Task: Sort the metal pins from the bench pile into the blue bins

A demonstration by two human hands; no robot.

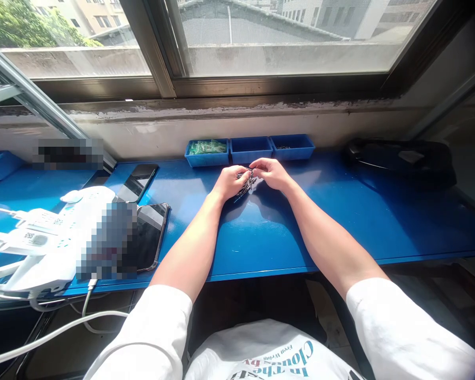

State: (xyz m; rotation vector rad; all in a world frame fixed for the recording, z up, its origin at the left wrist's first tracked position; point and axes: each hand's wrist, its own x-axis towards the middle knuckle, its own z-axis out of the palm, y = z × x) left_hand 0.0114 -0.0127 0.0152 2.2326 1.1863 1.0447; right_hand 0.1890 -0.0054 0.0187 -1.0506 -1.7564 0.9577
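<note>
A bunch of thin, dark, screw-like metal pieces sits between my two hands, just above the blue table; their exact kind is too small to tell. My left hand is closed around the bunch from the left, thumb on top. From the right, my right hand reaches in with bent fingers, its tips pinched at the upper part of the bunch. Behind the hands stand three joined blue bins: the left bin holds green-tinted clear packets, and the right bin holds a few small dark pieces. Between them is the middle bin.
On the left lie a white power strip with plugged-in chargers and cables, a phone and a larger dark device. A black bag rests at the right. The window wall bounds the table behind.
</note>
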